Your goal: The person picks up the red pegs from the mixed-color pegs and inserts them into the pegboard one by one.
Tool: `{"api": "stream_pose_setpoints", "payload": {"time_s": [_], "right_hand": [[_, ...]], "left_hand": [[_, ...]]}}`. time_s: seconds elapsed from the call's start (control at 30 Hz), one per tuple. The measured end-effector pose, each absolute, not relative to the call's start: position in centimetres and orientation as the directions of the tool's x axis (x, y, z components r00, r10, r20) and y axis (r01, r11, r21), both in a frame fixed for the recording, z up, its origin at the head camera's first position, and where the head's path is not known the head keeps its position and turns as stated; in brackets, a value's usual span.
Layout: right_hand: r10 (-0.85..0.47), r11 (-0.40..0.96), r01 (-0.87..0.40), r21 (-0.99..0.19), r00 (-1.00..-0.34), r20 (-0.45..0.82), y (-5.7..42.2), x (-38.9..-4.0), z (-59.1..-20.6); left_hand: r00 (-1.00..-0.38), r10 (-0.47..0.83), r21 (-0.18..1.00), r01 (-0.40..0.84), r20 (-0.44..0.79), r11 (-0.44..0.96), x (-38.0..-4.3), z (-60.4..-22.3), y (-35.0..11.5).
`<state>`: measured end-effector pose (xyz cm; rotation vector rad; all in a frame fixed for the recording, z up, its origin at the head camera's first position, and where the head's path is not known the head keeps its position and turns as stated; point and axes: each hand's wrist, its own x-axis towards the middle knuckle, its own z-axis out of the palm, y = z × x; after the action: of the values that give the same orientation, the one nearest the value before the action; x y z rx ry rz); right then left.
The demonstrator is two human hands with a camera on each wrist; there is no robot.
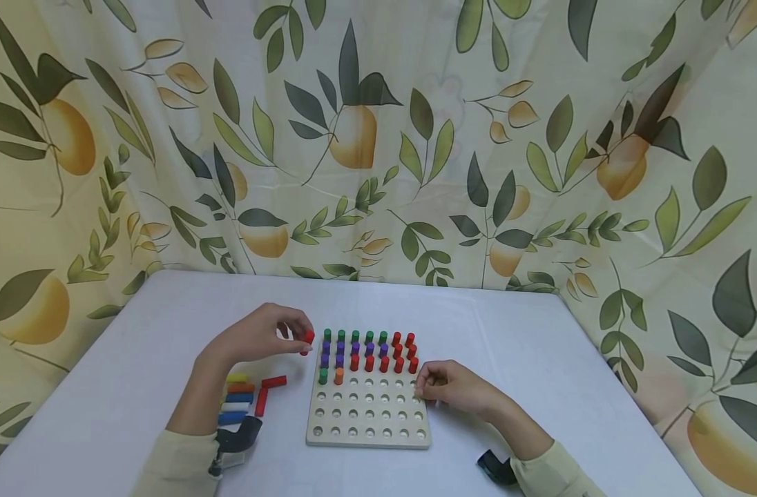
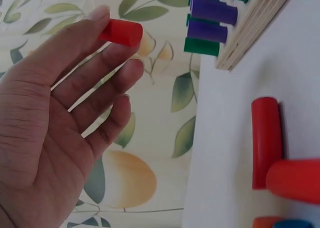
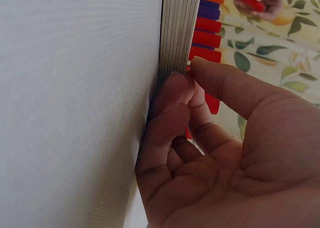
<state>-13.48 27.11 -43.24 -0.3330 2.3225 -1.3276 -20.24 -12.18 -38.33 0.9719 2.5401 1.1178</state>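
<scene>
My left hand (image 1: 260, 336) pinches a red peg (image 2: 122, 32) between thumb and index finger, off the left back corner of a wooden pegboard (image 1: 361, 440); its other fingers are loosely bent. At the board's right edge, my right hand (image 1: 456, 388) grips the rim, thumb at the top and curled fingers against the side. Upright pegs fill the three back rows: green then red, and purple then red in front. In the fourth row stand one green peg (image 1: 323, 376) and one orange peg (image 1: 338, 376) at the left. Nearer holes are bare.
Two loose red pegs, one a slanted peg (image 1: 274, 381), lie left of the board. Beside them is a row of yellow, orange, blue and white pegs (image 1: 235, 407), partly behind the left wrist's black camera (image 1: 238, 436). A patterned curtain (image 1: 378, 172) hangs behind the white table (image 1: 478, 310).
</scene>
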Motion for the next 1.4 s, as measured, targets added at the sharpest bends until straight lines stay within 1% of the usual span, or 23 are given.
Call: {"api": "stream_pose_setpoints", "payload": {"time_s": [0.47,0.73,0.93,1.2,1.4], "right_hand": [[-0.405,0.51,0.014,-0.86,-0.878,-0.255,27.5,-13.3,-43.2],[-0.407,0.506,0.01,-0.862,-0.879,-0.249,27.7,-13.4,-43.2],[-0.399,0.524,0.004,-0.852,-0.883,-0.249,27.6,-13.5,-43.3],[-0.409,0.517,0.0,-0.856,-0.878,-0.247,27.5,-13.4,-43.3],[-0.413,0.512,-0.002,-0.859,-0.877,-0.244,27.3,-13.4,-43.3]], "left_hand": [[-0.725,0.68,0.703,0.538,0.105,0.465,-20.2,-38.0,-10.2],[-0.706,0.703,0.701,0.548,0.093,0.457,-20.2,-38.2,-9.3],[-0.67,0.734,0.705,0.571,0.106,0.42,-20.3,-38.4,-8.8],[-0.667,0.739,0.711,0.564,0.093,0.42,-20.0,-38.7,-8.2],[-0.631,0.768,0.732,0.573,0.107,0.369,-19.9,-39.0,-7.4]]}}
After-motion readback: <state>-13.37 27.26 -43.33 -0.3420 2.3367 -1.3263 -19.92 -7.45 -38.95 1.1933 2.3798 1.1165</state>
